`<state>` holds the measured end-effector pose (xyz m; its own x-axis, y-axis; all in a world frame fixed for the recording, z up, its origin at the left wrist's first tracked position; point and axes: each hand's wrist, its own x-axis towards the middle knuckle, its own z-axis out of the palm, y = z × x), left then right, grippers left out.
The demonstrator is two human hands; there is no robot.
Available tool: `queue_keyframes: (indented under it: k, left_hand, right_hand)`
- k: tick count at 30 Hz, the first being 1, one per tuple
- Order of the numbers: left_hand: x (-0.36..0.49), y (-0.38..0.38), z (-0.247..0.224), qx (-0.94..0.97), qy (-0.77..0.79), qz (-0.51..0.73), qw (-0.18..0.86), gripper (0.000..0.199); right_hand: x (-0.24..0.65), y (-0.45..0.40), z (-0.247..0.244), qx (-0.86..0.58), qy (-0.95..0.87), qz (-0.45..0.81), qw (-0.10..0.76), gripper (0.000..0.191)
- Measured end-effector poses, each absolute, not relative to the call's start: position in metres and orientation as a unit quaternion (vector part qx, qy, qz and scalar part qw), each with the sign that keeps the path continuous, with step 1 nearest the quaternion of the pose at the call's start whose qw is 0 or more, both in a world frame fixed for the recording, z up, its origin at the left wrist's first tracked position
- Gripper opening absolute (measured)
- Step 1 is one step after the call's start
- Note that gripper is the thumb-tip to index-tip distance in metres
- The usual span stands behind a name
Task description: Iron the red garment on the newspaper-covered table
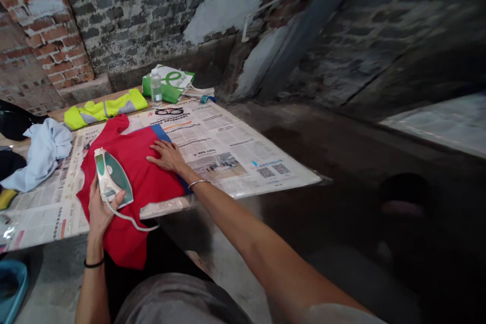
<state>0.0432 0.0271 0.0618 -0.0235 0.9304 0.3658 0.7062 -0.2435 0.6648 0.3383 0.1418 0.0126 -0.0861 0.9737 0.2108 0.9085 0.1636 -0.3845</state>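
A red shirt [132, 154] with a blue band along its hem lies spread over the newspaper-covered table [243, 136], one sleeve hanging over the near edge. My left hand [102, 207] is closed round a white and green clothes iron [114, 177], which is over the left part of the shirt; its soleplate is tilted into view. From the iron's rear a white cord [131, 220] runs toward my lap. Fingers spread, my right hand [167, 156] lies flat on the shirt beside the blue hem.
Along the table's far side are a folded yellow hi-vis garment [106, 109], a clear bottle [156, 88], a green and white bag [170, 83] and glasses [169, 111]. Crumpled light-blue cloth [41, 152] lies left. A blue basin [13, 283] stands below. Brick walls [125, 10] rise behind.
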Motion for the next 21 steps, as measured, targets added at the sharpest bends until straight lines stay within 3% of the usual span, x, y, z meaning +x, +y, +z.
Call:
queue_keyframes:
  k: [14, 21]
  left_hand:
    - [0.057, 0.026, 0.057, 0.674, 0.614, 0.398, 0.099, 0.067]
    - [0.053, 0.014, 0.058, 0.684, 0.614, 0.384, 0.089, 0.073]
  right_hand:
    - [0.337, 0.14, 0.015, -0.645, -0.731, 0.078, 0.206, 0.066]
    - [0.338, 0.139, 0.017, -0.644, -0.731, 0.085, 0.208, 0.067]
